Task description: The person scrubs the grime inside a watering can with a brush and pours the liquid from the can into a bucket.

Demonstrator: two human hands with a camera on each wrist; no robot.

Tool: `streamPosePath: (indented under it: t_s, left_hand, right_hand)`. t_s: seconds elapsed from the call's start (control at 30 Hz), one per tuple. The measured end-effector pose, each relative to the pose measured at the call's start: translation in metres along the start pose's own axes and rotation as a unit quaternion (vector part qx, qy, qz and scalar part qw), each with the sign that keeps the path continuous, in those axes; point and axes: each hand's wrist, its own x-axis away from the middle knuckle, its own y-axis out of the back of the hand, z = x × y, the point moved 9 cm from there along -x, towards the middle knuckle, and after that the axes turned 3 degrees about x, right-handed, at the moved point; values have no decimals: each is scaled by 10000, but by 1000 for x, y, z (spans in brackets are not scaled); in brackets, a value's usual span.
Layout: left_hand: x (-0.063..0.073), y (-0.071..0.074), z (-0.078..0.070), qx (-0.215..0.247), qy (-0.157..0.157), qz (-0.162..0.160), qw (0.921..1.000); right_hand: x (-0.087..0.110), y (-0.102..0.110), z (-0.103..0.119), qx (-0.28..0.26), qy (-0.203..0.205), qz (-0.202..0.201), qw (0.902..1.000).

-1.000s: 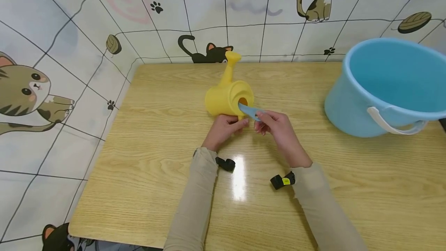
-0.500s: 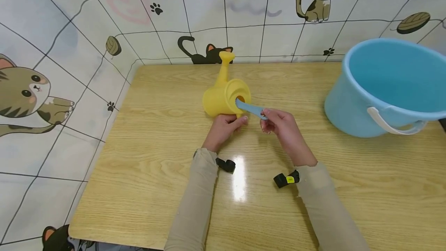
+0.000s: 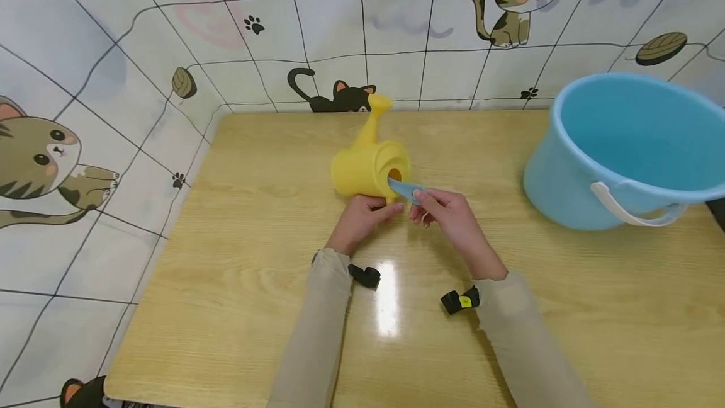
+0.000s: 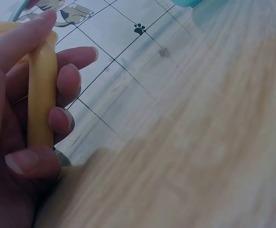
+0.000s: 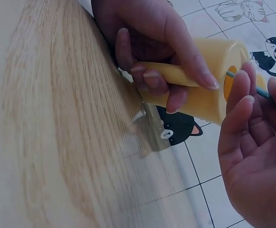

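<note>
A yellow watering can (image 3: pixel 362 170) stands on the wooden table, its spout toward the wall and its round opening facing the right hand. The left hand (image 3: pixel 362 222) grips the can's handle; in the left wrist view, its fingers curl round that handle (image 4: pixel 42 99). Between thumb and fingers the right hand (image 3: pixel 447 219) pinches a slim light-blue stick-like piece (image 3: pixel 403 190). One end of this piece reaches into the opening, so its tip is hidden. In the right wrist view, the blue piece (image 5: pixel 262 93) shows only as a thin edge.
A large light-blue bucket (image 3: pixel 583 187) with a white handle (image 3: pixel 629 213) stands on the right of the table (image 3: pixel 226 307). Cat-patterned walls (image 3: pixel 328 24) border the table behind and at left. Black wrist cameras (image 3: pixel 365 276) sit at both sleeves.
The right hand drew the blue piece partly out to the right, then moved back left, leaving more of it inside the can. The left hand stays on the handle; the can shifted slightly.
</note>
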Motion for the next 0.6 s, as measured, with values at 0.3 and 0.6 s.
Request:
streamPosePath:
  t_s: [0.3,0.6]
  left_hand:
    - [4,0,3,157,-39,7,9999]
    - [2,0,-1,211,-88,42,9997]
  right_hand:
    - [6,18,-2,-660,108,-783,9947]
    - [3,30,-7,-755,29,-999,9921]
